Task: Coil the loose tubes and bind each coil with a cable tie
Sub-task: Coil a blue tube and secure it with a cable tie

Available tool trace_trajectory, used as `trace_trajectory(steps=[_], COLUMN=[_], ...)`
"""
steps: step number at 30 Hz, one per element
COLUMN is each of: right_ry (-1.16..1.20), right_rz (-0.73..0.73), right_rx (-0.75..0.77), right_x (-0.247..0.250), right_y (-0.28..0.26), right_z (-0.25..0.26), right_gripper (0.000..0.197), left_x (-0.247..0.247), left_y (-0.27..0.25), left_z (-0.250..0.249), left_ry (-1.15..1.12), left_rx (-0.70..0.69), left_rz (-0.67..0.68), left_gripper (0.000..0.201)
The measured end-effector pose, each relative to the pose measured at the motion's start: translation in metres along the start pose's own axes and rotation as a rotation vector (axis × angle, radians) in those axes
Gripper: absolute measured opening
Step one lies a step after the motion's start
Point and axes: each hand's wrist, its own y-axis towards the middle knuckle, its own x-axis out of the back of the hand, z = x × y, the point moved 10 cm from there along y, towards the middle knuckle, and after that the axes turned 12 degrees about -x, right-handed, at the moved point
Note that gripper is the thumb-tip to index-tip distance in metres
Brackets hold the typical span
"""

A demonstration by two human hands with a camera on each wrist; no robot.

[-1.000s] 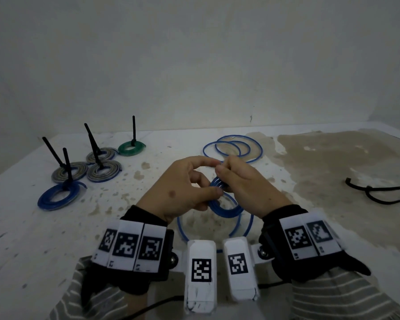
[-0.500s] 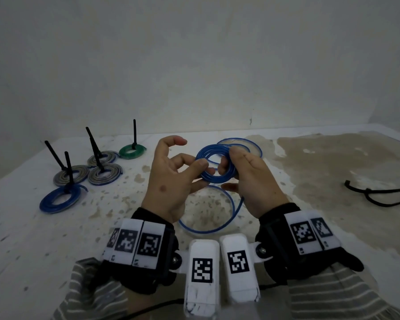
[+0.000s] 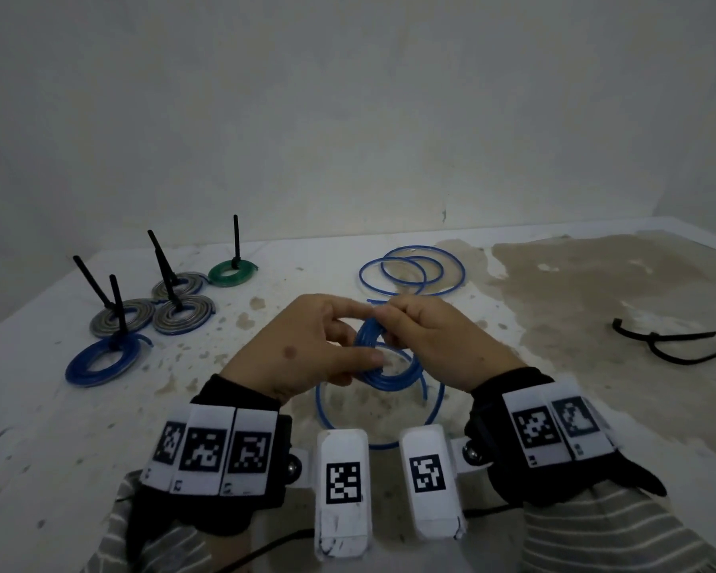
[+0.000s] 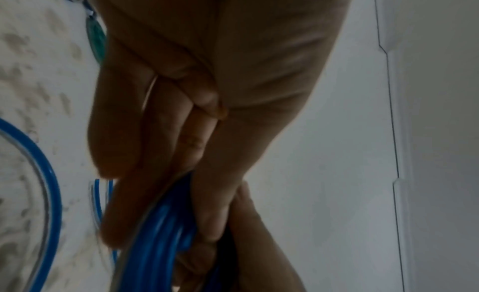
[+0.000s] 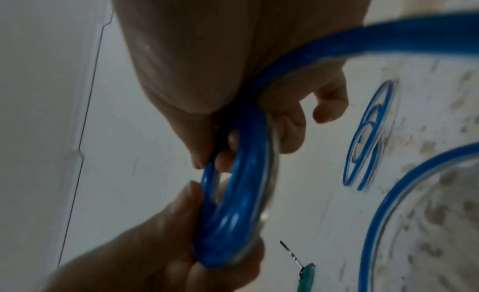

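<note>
Both hands hold a blue tube coil above the table's near middle. My left hand pinches the coil's near side between thumb and fingers, and the same coil shows thick and multi-looped in the right wrist view. My right hand grips the coil's far side with curled fingers. From the blue coil a loose tail runs down in a wide loop on the table. A second loose blue tube lies in open loops farther back.
Several bound coils with upright black cable ties stand at the left: a blue one, grey ones and a green one. Black cable ties lie at the right on a stained patch. The wall stands close behind the table.
The hands have come down and towards me with the coil. The coil has turned from facing up and out to hanging lower between the hands, and the left fingers have closed onto it.
</note>
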Motion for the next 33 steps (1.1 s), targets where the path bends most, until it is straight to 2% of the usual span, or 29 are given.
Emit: trace_trajectory(steps=[3,6,9,12,15,18,21,25,29,31,33], right_ry=[-0.035,0.002,0.164,0.302,0.349,0.304,0.258,0.161,0.009,0.028,0.123], right_rz=[-0.017,-0.121,-0.212,-0.212,-0.211,-0.238,-0.184,-0.086,-0.063,-0.091,-0.162], right_rx=[0.002,0.026,0.022,-0.009,0.015,0.055,0.030,0.020,0.014,0.017,0.018], right_x=[-0.001,0.008,0.022,0.025,0.024,0.028,0.024,0.013,0.005,0.006,0.015], right_y=[0.001,0.002,0.003,0.004,0.004,0.002,0.003,0.002,-0.001,-0.001,0.000], right_z=[0.001,0.001,-0.003,-0.009,-0.007,-0.005,-0.007,-0.003,0.002,0.002,0.001], right_gripper=[0.034,0.040,0.037,0.036,0.037,0.036,0.037,0.037,0.035,0.030,0.024], left_x=[-0.009,-0.002,0.008,0.015,0.009,-0.004,-0.007,0.012,0.006,0.005,0.007], left_y=[0.000,0.001,0.002,0.001,0.002,0.004,0.004,0.002,0.000,0.000,0.002], left_z=[0.003,0.005,0.006,0.006,0.008,0.010,0.010,0.006,0.009,0.009,0.007], left_ry=[0.038,-0.021,-0.144,-0.318,-0.447,-0.379,-0.246,-0.199,-0.043,-0.051,-0.124], left_rx=[0.045,0.042,0.023,0.008,0.018,0.039,0.056,0.018,0.053,0.051,0.027], left_rz=[0.054,-0.051,-0.182,-0.316,-0.370,-0.285,-0.173,-0.209,-0.070,-0.081,-0.160], left_gripper=[0.017,0.007,0.004,0.003,0.003,0.003,0.002,0.011,0.008,0.005,0.004])
